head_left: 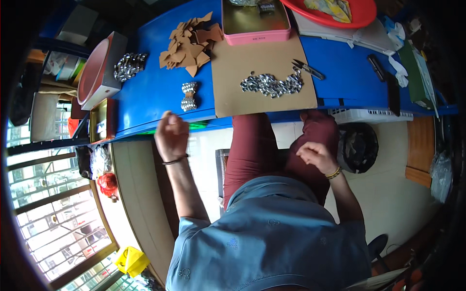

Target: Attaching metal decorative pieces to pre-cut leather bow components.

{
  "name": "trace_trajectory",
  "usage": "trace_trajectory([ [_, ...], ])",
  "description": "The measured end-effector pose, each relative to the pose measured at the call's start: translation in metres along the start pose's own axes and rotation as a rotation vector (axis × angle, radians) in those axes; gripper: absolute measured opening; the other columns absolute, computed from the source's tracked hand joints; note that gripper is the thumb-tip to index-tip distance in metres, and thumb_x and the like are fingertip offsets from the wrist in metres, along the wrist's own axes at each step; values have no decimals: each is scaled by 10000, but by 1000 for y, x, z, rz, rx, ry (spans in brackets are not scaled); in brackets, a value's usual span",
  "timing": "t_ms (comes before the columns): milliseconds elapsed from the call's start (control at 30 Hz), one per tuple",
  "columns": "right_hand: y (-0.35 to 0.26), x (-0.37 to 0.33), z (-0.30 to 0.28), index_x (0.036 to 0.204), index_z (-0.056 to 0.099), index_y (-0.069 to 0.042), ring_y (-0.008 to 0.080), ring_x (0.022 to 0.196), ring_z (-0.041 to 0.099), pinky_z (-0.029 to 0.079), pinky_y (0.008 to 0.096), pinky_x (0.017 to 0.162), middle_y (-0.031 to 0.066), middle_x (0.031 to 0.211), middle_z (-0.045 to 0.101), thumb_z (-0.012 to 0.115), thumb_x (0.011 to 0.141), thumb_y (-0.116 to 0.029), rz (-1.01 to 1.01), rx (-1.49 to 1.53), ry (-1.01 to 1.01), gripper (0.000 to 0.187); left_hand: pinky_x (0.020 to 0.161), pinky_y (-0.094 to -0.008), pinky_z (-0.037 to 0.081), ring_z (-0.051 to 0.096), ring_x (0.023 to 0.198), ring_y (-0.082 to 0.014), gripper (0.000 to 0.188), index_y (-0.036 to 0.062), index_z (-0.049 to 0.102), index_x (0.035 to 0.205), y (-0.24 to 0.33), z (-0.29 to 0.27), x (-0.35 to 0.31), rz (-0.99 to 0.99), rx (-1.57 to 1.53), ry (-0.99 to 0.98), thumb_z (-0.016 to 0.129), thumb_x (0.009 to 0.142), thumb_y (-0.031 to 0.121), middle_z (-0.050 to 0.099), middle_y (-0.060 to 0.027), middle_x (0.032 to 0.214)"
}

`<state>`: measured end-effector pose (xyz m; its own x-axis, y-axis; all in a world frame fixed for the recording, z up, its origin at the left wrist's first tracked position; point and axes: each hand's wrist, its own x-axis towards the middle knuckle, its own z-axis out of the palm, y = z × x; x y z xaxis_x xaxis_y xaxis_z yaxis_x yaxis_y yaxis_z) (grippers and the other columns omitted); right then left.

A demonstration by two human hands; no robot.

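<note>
My left hand (172, 134) is just off the table's front edge, fingers curled in and slightly blurred; whatever they may hold is too small to make out. Over my right thigh hovers my right hand (313, 154), its fingers bent together in a loose pinch with their content hidden. Closest to the left hand lies a silver beaded strand (189, 96) wound round a small brown card. A loose heap of shiny silver beads or links (272, 85) rests on a flat cardboard sheet (228, 68). Small thread snips (310, 70) lie at the sheet's right edge.
On the blue table (145, 102) sit a pile of brown card pieces (187, 48), another silver bundle (130, 66), a pink-rimmed tin (257, 37) and a red basin (359, 19). A boxed pink basin (93, 68) stands left. A black bin (358, 148) is below right.
</note>
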<state>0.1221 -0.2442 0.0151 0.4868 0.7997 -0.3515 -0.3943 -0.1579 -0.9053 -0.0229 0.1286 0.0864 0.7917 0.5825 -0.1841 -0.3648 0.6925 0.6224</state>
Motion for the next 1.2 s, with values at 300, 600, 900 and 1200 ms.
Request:
trace_trajectory([
  [300,18,-79,-110,805,602,-7,13,520,410,321,173,460,-43,586,479,527,854,-144,19,-353,369,164,526,-286,290,317,473,-125,256,123,395,590,117,-153,-23,108,-75,407,527,807,86,317,23,507],
  [600,47,-101,-147,699,597,-25,26,518,414,350,193,483,-39,554,472,596,806,-139,19,-506,670,157,495,-296,248,257,420,-125,344,140,315,544,155,-243,-34,215,-63,635,530,809,93,254,28,466],
  [900,56,-95,-155,806,601,-51,50,549,464,393,201,513,43,749,613,608,803,-144,11,116,959,93,471,-299,277,315,444,-136,254,115,389,594,124,-248,-16,259,-1,755,556,784,91,339,12,512],
  [1200,52,-121,-125,844,481,-129,35,470,291,256,210,454,-51,621,356,431,914,-147,-539,1045,631,88,402,-336,332,394,422,-196,209,97,419,610,97,-216,-25,275,165,911,563,760,122,370,-31,500],
])
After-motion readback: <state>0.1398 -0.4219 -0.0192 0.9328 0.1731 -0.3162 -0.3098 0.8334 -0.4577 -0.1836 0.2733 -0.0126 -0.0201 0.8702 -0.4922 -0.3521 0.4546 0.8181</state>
